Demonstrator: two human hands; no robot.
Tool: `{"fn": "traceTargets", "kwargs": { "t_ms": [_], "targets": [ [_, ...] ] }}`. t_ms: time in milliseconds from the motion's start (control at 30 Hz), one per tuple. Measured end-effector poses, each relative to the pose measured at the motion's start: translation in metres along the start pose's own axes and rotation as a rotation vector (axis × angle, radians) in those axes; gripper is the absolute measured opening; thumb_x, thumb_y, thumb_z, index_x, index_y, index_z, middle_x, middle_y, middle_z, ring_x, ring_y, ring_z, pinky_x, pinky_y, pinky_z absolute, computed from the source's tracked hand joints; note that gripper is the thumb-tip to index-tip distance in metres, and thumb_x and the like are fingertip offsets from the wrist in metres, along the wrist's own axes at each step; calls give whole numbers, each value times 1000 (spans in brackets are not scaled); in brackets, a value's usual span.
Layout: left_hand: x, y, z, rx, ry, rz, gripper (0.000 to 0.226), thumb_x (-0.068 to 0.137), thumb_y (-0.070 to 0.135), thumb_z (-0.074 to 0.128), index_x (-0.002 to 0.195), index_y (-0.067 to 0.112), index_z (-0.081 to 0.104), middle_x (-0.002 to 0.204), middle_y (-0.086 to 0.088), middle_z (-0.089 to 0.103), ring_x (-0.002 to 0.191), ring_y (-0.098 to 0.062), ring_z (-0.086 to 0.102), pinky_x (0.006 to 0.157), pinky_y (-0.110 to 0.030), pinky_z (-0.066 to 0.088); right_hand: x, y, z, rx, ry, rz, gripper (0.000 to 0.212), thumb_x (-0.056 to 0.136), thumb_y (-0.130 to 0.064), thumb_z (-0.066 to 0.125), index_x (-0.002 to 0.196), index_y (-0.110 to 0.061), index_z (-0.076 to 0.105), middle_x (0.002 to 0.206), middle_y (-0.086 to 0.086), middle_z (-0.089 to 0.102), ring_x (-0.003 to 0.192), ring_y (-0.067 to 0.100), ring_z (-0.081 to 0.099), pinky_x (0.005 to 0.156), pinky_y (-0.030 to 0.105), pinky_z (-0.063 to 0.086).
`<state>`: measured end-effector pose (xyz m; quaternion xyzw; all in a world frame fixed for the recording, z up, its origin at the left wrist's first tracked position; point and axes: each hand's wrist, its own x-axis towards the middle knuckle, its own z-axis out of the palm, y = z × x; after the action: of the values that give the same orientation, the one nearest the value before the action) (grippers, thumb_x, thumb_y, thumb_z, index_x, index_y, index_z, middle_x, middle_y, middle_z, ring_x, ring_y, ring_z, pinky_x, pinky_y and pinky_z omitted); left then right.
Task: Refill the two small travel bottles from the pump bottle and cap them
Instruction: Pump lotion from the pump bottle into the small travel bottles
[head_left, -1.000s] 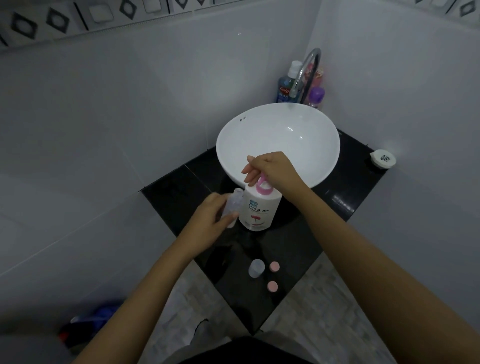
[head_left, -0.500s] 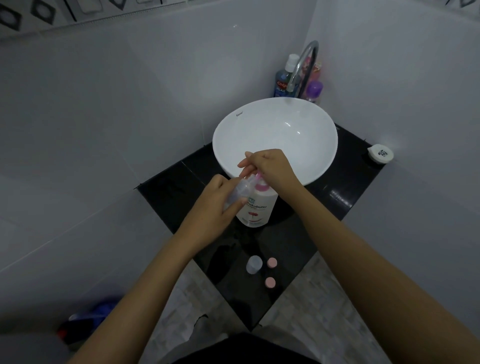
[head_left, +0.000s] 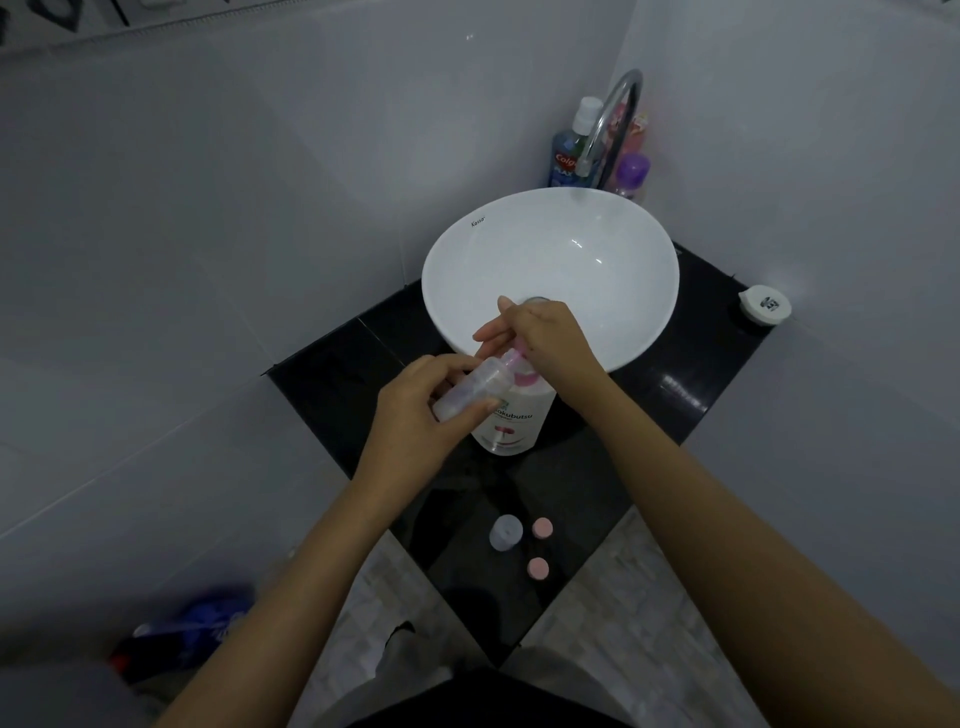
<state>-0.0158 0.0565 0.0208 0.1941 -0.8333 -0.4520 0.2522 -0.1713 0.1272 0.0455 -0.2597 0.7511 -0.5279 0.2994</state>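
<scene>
The left hand (head_left: 415, 415) has the first travel bottle (head_left: 470, 389) tilted on its side, its fingers (head_left: 485, 405) wrapped round the clear body, its open neck brought right up against the pink spout of the pump bottle (head_left: 511, 421). The right hand (head_left: 545, 338) sits on top of the pink pump head, palm down, its fingers curled over it and partly spread toward the basin; whether it is pressing or only resting there, I cannot tell from here. The pump bottle itself stands upright on the black table (head_left: 691, 374), just in front of the white basin (head_left: 550, 275). So we are at the filling of bottle one, and it looks early: the clear body shows a pale, cloudy tint, but how much is inside I cannot make out. Nearer the front corner of the table waits the second travel bottle (head_left: 505, 531), upright, open-mouthed, well apart from the action. Just beside it lies one pink cap (head_left: 542, 528), and a little nearer the edge the other pink cap (head_left: 537, 568), both off and untouched. By my reckoning, then, nothing is finished yet: this bottle has to take its fill, the second has to come up to the spout, and both caps remain to go on.
</scene>
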Motion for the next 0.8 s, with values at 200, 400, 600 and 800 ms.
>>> {"fn": "traceTargets", "kwargs": {
  "t_ms": [200,400,600,800],
  "targets": [
    [1,-8,-2,-39,-11,-18,34,77,35,72,110,27,68,96,9,65,89,-1,60,74,-10,47,2,10,4,-45,17,19,46,100,-29,39,81,-7,74,72,1,71,64,3,61,53,16,48],
    [3,-8,-1,-50,-4,-42,34,77,31,75,110,26,69,93,7,65,87,-4,60,76,-20,51,2,11,7,-35,21,70,43,99,-29,40,79,-13,74,78,-5,72,75,8,61,61,22,45],
    [4,-2,-4,-115,21,-37,36,77,30,75,112,25,68,97,3,65,90,-6,60,76,-14,51,5,-2,-5,53,-84,6,33,95,-30,49,89,-11,75,91,6,76,93,24,69,92,39,51],
    [3,-8,-3,-99,14,-70,38,75,34,74,113,29,67,98,5,63,92,-5,59,78,-20,52,0,10,4,53,13,85,40,97,-33,42,88,-16,77,97,2,74,92,13,64,74,30,52]
  ]
}}
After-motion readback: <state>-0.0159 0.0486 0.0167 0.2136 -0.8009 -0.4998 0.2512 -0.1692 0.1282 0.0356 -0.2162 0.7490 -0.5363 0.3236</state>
